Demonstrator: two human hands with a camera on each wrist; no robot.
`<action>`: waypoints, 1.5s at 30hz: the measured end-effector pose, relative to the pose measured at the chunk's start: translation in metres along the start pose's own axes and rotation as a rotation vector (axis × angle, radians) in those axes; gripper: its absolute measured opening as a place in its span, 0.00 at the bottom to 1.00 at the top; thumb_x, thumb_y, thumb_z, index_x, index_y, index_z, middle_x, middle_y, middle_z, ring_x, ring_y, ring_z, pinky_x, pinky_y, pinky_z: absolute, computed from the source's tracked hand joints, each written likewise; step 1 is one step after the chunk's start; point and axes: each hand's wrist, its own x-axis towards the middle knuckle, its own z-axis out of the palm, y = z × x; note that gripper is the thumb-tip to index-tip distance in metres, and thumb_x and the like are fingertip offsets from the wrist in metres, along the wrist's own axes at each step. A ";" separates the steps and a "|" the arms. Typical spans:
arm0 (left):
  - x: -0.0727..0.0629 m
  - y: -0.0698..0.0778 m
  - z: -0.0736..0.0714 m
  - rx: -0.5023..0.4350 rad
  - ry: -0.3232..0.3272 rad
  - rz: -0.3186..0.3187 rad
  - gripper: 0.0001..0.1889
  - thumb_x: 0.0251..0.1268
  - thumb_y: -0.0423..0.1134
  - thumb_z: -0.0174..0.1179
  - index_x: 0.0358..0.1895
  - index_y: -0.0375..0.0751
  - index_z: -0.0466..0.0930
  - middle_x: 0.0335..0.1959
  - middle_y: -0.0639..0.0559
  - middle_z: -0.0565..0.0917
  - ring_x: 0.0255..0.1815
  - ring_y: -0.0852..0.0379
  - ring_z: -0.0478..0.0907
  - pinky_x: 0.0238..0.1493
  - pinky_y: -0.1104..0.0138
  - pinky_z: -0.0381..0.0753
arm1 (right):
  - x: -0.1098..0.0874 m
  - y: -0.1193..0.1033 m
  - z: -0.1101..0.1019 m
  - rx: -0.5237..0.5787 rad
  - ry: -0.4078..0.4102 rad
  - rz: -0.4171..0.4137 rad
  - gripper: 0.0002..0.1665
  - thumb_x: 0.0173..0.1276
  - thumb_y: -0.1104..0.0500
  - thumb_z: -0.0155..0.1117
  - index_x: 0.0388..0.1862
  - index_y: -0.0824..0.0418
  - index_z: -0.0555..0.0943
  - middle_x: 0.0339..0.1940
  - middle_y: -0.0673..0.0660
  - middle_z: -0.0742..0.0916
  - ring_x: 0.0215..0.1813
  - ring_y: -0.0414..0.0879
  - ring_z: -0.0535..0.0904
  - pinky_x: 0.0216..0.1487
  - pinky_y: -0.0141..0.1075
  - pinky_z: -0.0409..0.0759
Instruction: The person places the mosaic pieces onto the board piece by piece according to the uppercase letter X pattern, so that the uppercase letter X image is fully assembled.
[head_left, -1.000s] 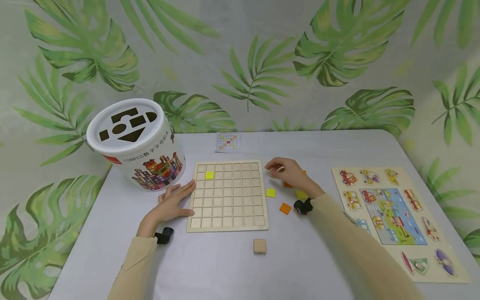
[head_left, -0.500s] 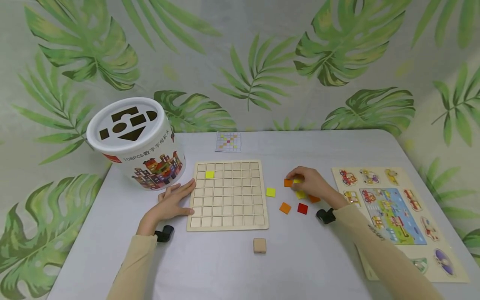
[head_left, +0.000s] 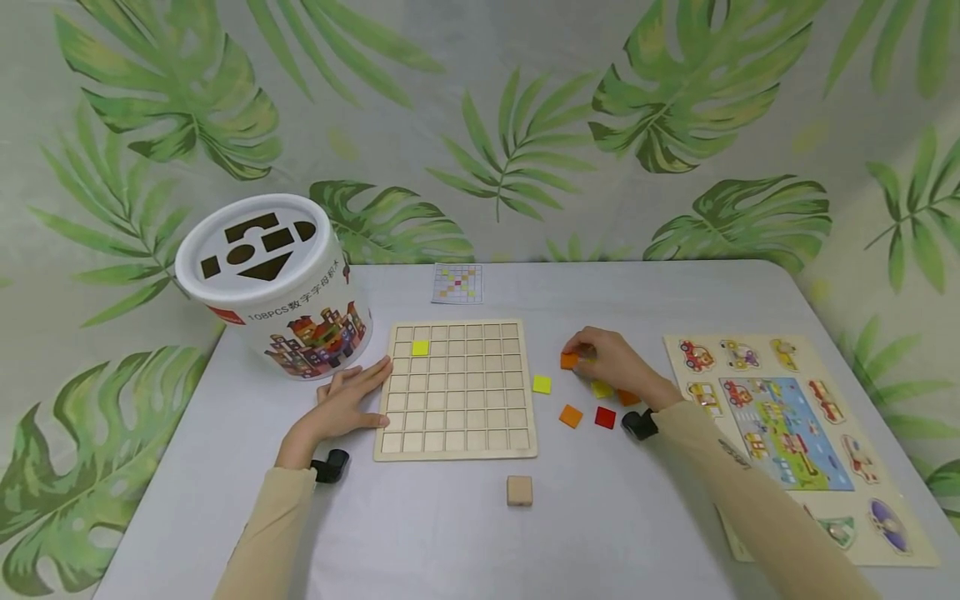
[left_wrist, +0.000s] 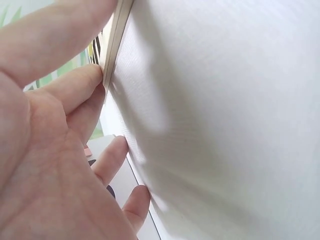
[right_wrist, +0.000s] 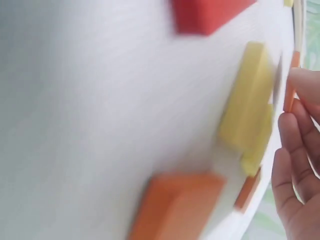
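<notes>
My left hand (head_left: 343, 410) touches the left edge of a wooden grid board (head_left: 457, 460) with its fingertips, the fingers spread and extended. One yellow tile (head_left: 421, 347) lies in a cell near the board's upper left corner. To the right of the board, my right hand (head_left: 613, 360) pinches an orange tile (head_left: 568, 362) between thumb and fingers. In the right wrist view, that tile stands tilted up on edge in the grip. Beneath and beside the hand lie a yellow tile (head_left: 602, 389) and another orange tile (head_left: 628, 398), partly covered by it.
A lone yellow tile (head_left: 542, 384), an orange tile (head_left: 571, 416) and a red tile (head_left: 605, 417) lie right of the board. A wooden cube (head_left: 519, 492) sits in front. Behind is a pattern card (head_left: 457, 284). A white bucket (head_left: 330, 275) stands left, a picture puzzle (head_left: 795, 525) right.
My right hand has moved from beside the board rightward to the loose tiles, then slightly back left, and now holds an orange tile. My left hand has stayed at the board's edge.
</notes>
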 end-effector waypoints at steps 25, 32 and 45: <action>0.003 0.001 0.000 -0.014 -0.022 -0.031 0.45 0.56 0.46 0.68 0.75 0.43 0.54 0.77 0.49 0.50 0.72 0.35 0.42 0.50 0.45 0.50 | 0.078 -0.072 0.045 0.019 -0.076 -0.123 0.10 0.60 0.71 0.65 0.41 0.65 0.83 0.40 0.55 0.83 0.45 0.48 0.77 0.49 0.40 0.75; 0.003 0.000 0.000 -0.022 -0.017 -0.024 0.45 0.56 0.47 0.68 0.75 0.43 0.54 0.77 0.48 0.50 0.72 0.35 0.42 0.51 0.44 0.49 | 0.082 -0.078 0.051 -0.038 -0.092 -0.098 0.11 0.58 0.72 0.66 0.40 0.65 0.82 0.38 0.56 0.82 0.40 0.48 0.75 0.46 0.38 0.74; 0.003 0.001 0.001 -0.029 -0.017 -0.029 0.45 0.55 0.46 0.68 0.75 0.43 0.54 0.77 0.49 0.50 0.72 0.35 0.41 0.50 0.44 0.49 | 0.062 -0.063 0.033 0.092 -0.041 -0.105 0.13 0.61 0.70 0.62 0.46 0.66 0.81 0.41 0.57 0.83 0.44 0.49 0.76 0.49 0.41 0.74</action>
